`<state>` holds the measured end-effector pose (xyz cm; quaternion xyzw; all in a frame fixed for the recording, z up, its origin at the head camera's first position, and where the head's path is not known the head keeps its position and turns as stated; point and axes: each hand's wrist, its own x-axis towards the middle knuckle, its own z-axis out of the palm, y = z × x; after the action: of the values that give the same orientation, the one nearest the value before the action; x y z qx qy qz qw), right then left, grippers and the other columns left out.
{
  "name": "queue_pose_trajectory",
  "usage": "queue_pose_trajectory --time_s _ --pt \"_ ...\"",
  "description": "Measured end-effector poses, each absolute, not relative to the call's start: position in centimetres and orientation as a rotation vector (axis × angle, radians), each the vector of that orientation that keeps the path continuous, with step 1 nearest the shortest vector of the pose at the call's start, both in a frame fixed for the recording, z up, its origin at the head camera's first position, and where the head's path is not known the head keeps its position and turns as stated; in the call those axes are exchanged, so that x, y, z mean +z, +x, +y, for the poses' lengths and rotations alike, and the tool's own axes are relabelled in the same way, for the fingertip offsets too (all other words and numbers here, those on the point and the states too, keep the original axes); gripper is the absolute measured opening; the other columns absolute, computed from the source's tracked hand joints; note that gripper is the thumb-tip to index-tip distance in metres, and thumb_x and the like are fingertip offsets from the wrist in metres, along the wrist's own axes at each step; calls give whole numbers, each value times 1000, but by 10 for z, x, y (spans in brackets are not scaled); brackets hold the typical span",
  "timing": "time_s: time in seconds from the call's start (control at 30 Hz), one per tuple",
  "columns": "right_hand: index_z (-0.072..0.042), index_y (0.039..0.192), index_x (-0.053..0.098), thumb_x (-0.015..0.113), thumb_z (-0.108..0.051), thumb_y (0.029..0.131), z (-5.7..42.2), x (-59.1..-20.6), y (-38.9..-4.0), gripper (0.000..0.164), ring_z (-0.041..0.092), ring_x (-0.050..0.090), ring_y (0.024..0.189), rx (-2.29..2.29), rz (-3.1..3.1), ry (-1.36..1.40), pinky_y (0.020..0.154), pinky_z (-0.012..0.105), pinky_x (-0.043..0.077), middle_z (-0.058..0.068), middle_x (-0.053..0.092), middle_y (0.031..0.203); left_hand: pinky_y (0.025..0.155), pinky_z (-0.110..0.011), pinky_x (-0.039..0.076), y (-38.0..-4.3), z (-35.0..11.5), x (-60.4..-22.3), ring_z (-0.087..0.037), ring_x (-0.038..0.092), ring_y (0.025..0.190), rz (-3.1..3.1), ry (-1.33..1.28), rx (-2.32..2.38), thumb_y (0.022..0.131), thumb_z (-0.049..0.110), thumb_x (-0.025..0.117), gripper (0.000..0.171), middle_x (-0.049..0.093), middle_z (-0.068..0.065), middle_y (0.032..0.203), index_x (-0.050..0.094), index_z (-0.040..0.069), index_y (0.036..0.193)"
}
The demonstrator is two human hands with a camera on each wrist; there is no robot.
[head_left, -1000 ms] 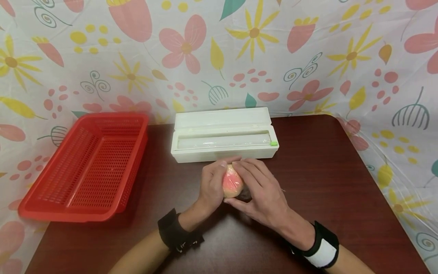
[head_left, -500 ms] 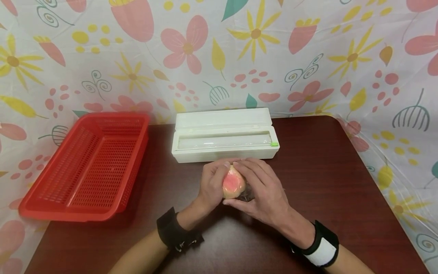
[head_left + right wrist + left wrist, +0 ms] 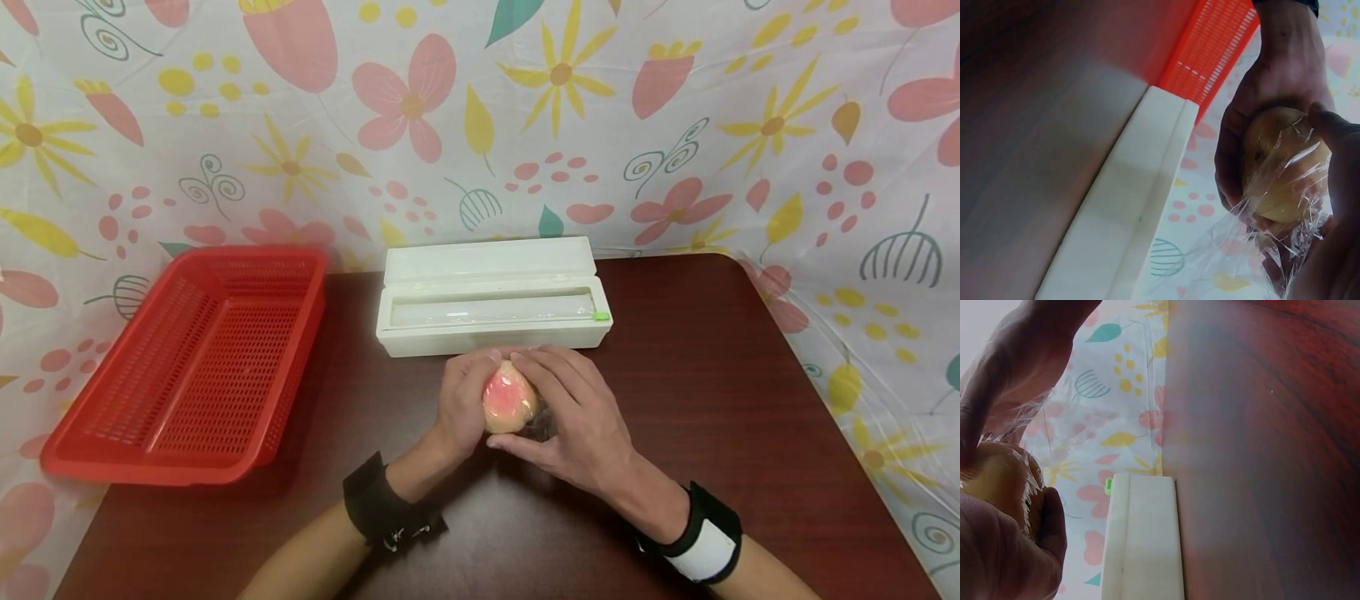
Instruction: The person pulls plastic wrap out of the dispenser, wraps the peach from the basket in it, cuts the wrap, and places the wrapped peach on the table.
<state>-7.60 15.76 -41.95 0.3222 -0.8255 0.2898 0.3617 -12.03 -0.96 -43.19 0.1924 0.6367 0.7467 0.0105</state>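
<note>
A pink-and-yellow peach (image 3: pixel 508 398) is held above the table by both hands, below the white box in the head view. Clear cling film (image 3: pixel 1222 247) covers it, with a loose, crumpled end trailing from the fruit in the right wrist view. My left hand (image 3: pixel 459 400) cups the peach from the left, its thumb along the upper side. My right hand (image 3: pixel 588 417) arches over the other side, fingers gathering the film against the fruit. In the left wrist view, strands of film stretch near the right hand (image 3: pixel 1022 356). The right fingertips are partly hidden.
Behind the hands stands a white cling film box (image 3: pixel 495 340), lid raised, with a film roll (image 3: pixel 491 309) inside and a green slider (image 3: pixel 601 316) at its right end. A red perforated basket (image 3: pixel 288 400) stands at the left of the dark wooden table (image 3: pixel 720 400).
The peach has turned and shifted slightly within the hands, and its pink patch now sits a little further left. Both hands keep nearly the same place.
</note>
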Motion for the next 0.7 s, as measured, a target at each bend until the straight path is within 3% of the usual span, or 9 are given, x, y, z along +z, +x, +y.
queue_pose_trajectory --time_s 0.2,0.37,0.57,0.7 --pt "2 133 68 65 -61 99 164 -413 -80 71 36 65 116 918 -2095 808 103 44 45 16 71 126 82 -28 60 -124 -11 -430 -18 75 97 1971 544 2352 104 22 44 46 79 -19 108 78 -8 113" --pt "1 134 67 51 -54 107 172 -412 -83 63 34 64 120 1059 -2115 737 112 33 42 15 71 127 84 -28 58 -127 -14 -429 -20 77 95 2017 608 2295 108 31 36 55 81 -15 102 79 -3 114" --pt "1 135 67 46 -47 111 178 -417 -87 57 31 63 122 1147 -2133 680 111 27 42 13 71 130 77 -31 62 -127 -14 -429 -20 78 86 1845 583 2369 110 39 30 67 78 -25 101 76 -10 115" --pt "-2 135 67 46 -28 110 181 -422 -88 42 26 65 121 1242 -2136 639 108 24 44 10 71 129 71 -33 64 -127 -13 -428 -19 78 83 1735 500 2437 109 41 31 69 77 -26 103 73 -14 116"
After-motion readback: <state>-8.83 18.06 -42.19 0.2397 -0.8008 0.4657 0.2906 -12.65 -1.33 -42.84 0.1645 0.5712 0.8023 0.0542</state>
